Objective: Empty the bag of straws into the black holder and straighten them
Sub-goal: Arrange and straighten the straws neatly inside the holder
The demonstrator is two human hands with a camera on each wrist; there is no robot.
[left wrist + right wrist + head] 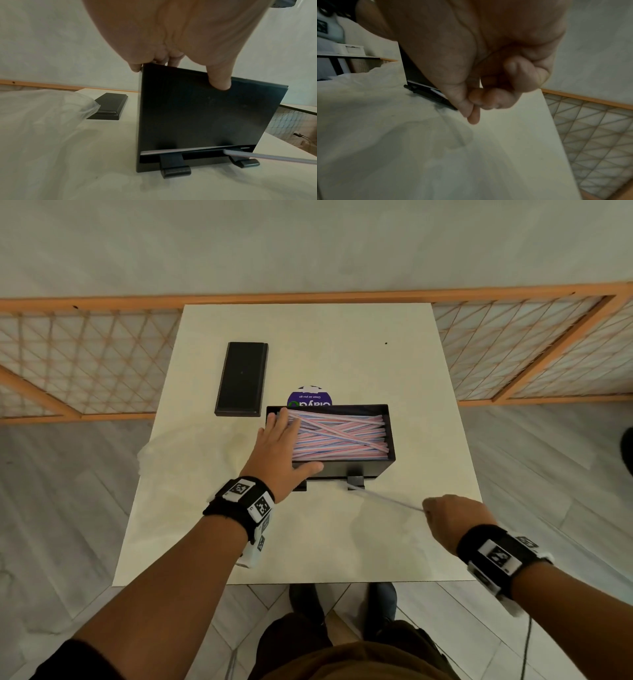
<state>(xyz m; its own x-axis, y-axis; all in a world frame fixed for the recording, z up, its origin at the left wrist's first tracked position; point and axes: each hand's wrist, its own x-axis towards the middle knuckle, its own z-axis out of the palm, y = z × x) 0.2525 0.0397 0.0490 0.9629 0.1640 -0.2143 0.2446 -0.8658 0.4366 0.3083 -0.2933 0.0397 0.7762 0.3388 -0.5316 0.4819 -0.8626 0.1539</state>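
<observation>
The black holder point(346, 468) stands mid-table, filled with pink, blue and white striped straws point(342, 436); several lie crossed on top. My left hand point(284, 443) lies flat over the straws at the holder's left end, its thumb point(220, 82) pressed on the front wall point(197, 115). My right hand point(431, 506) pinches the end of a single straw point(387, 499) between thumb and fingers point(474, 108). That straw point(274, 157) runs from the slot at the holder's bottom front out to the right. The clear plastic bag point(150, 453) lies flat at the table's left edge.
A black lid point(241, 380) lies flat behind and left of the holder. A purple round container point(310, 398) stands right behind the holder. The white table point(342, 542) has bare surface in front. Wooden lattice screens point(513, 350) flank it on the floor.
</observation>
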